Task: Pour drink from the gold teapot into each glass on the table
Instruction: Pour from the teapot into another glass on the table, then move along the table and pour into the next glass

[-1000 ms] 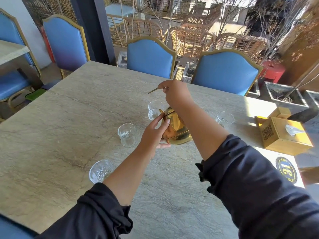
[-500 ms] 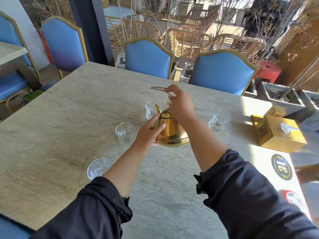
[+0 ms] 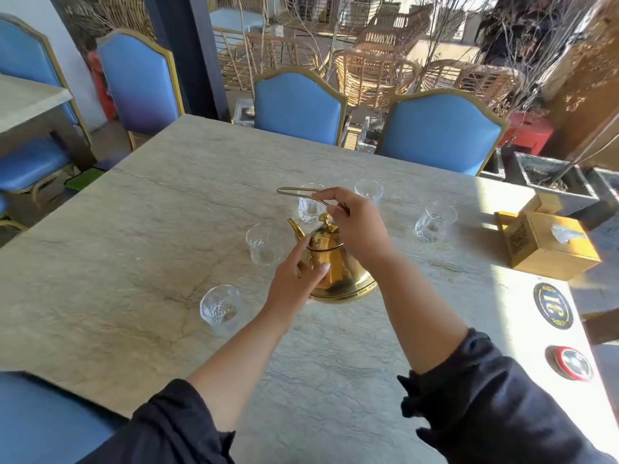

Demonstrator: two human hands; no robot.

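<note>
The gold teapot [image 3: 338, 272] stands upright on the stone table [image 3: 134, 256], its spout pointing up and left. My right hand [image 3: 355, 226] is closed on its thin wire handle above the lid. My left hand [image 3: 294, 279] rests against the pot's left side, fingers spread along the body. Several clear glasses stand around the pot: one near left [image 3: 221, 308], one beside the spout [image 3: 263, 244], one behind the handle [image 3: 310, 207], one farther back [image 3: 368, 190] and one to the right [image 3: 433, 221].
A wooden tissue box [image 3: 549, 246] sits at the table's right edge, with a round number badge [image 3: 552, 306] and a red-rimmed disc [image 3: 571, 363] nearer me. Blue chairs [image 3: 442, 132] line the far side.
The teapot has gone from tilted toward the far glass to upright on the table. Both hands stayed on it and came slightly nearer to me.
</note>
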